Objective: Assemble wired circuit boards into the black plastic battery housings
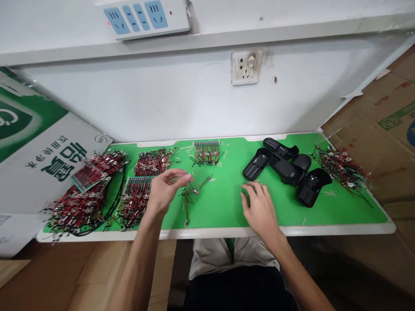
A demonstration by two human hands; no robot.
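My left hand [167,190] is raised over the mat with thumb and fingers pinched together. Whatever lies between those fingertips is too small to make out. Just right of them, a few loose wired parts [193,191] with red and black leads lie on the green mat. Below and left of this hand is a dense bundle of wired boards [134,198]. My right hand [259,206] rests low over the mat, its fingers loosely curved and apart, with nothing visible in them. Nearest to it are black plastic housings [257,164].
A wired board strip [206,151] lies at the back centre among pale scraps. Larger wire bundles [81,198] are heaped at the left, and a loose wire pile [340,166] at the right. Cardboard boxes [382,129] flank the table; a wall socket [246,67] is behind.
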